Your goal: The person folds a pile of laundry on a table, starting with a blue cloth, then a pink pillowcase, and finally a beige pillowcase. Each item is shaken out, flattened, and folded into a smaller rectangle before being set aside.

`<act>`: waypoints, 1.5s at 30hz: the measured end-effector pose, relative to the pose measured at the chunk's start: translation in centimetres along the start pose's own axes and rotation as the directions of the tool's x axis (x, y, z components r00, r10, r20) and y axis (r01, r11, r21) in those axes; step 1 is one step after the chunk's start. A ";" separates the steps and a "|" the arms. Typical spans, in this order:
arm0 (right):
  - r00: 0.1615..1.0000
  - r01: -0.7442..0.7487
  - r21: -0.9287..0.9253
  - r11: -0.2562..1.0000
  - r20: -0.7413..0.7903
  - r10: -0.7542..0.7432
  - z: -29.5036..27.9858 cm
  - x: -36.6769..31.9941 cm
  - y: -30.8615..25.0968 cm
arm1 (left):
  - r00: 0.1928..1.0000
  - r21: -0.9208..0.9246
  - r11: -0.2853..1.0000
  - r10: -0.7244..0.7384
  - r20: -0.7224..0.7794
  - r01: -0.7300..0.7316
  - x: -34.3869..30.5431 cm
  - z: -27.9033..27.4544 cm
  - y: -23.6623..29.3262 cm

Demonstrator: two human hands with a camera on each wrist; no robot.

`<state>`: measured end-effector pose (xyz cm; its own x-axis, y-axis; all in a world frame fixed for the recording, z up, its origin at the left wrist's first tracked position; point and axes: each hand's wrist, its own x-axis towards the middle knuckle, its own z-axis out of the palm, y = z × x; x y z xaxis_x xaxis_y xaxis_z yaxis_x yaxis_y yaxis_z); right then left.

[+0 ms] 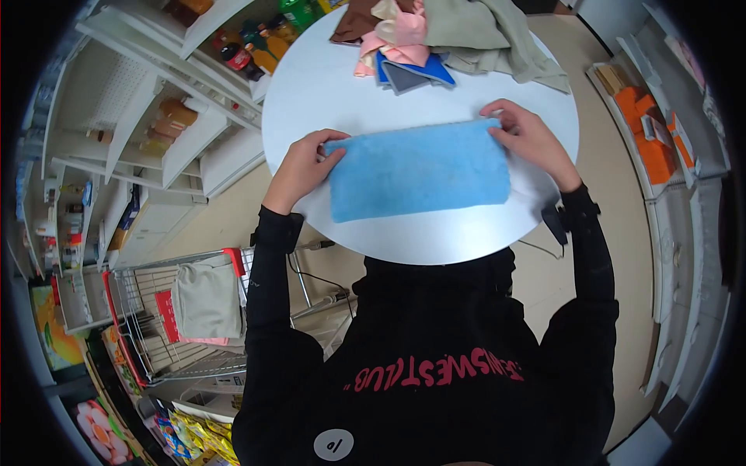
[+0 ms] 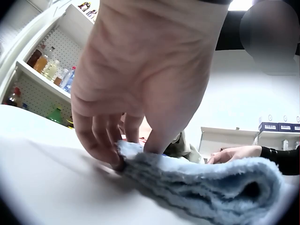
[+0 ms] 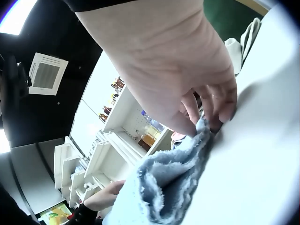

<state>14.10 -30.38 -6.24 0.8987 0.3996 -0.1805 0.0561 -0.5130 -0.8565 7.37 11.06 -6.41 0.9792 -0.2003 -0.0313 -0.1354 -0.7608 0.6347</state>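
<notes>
A light blue fluffy cloth, folded into a rectangle, lies on the round white table. The left hand pinches its far left corner between thumb and fingers. At the far right corner the right hand pinches the edge. Stacked folds of the cloth show in the left wrist view, with the left hand over one end. In the right wrist view the right hand holds the cloth's edge, its layers looping at the side.
Beyond the blue cloth lie a pink cloth, a blue and grey cloth and a grey-green cloth. A shopping cart with a grey-green cloth stands at the lower left. Shelves line both sides.
</notes>
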 end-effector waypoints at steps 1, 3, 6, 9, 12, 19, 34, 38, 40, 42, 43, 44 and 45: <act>0.998 0.067 -0.030 0.997 -0.013 -0.067 0.4 0.5 1.0 | 0.998 0.040 0.998 0.054 -0.035 -0.053 0.3 0.5 0.0; 0.979 0.197 -0.093 0.976 -0.037 -0.202 0.8 1.2 2.5 | 0.995 0.020 0.997 0.076 -0.067 -0.075 0.3 1.2 0.7; 0.975 0.217 -0.132 0.967 -0.026 -0.222 1.1 1.0 1.3 | 0.983 -0.013 0.996 0.080 -0.165 -0.083 0.2 1.9 0.9; 0.967 0.252 -0.179 0.951 0.020 -0.253 0.8 1.4 2.0 | 0.992 0.055 0.991 0.121 0.027 -0.122 1.5 1.2 -0.6; 0.948 0.314 -0.220 0.923 0.118 -0.295 1.5 2.9 2.2 | 0.993 0.118 0.993 -0.008 0.118 -0.006 3.3 0.0 0.2; 0.992 0.070 -0.206 0.976 0.114 -0.047 1.0 0.3 0.2 | 0.926 0.144 0.939 0.336 -0.174 -0.314 2.4 1.2 2.0; 0.974 0.145 -0.053 0.988 0.183 -0.133 0.7 0.6 2.7 | 0.984 0.202 0.964 -0.163 -0.078 0.175 0.1 0.9 1.8; 0.968 0.098 -0.039 0.994 0.234 -0.087 0.0 -0.3 0.9 | 0.961 0.098 0.958 -0.273 0.038 0.268 1.3 1.3 -1.2; 0.970 0.095 -0.029 0.995 0.228 -0.086 -0.1 -0.5 1.1 | 0.967 0.083 0.968 -0.244 0.070 0.238 1.7 1.0 -1.0; 0.965 0.126 -0.045 0.991 0.236 -0.112 0.1 -0.1 2.2 | 0.950 -0.148 0.948 -0.253 0.181 0.280 1.8 0.4 -0.2; 0.963 0.142 -0.053 0.988 0.240 -0.125 0.1 0.0 2.5 | 0.940 -0.258 0.917 -0.246 0.236 0.305 1.8 0.2 0.4; 0.964 0.138 -0.049 0.989 0.235 -0.123 0.1 0.0 2.8 | 0.939 -0.254 0.918 -0.244 0.241 0.304 1.6 0.2 0.8; 0.963 0.164 -0.048 0.985 0.223 -0.150 0.2 0.0 2.8 | 0.952 -0.266 0.923 -0.230 0.200 0.278 1.2 0.2 1.2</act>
<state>14.15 -31.73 -8.73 0.7605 0.6310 -0.1535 0.2235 -0.4762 -0.8505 8.36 9.75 -5.89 0.9336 -0.1397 -0.3301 0.1876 -0.5941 0.7822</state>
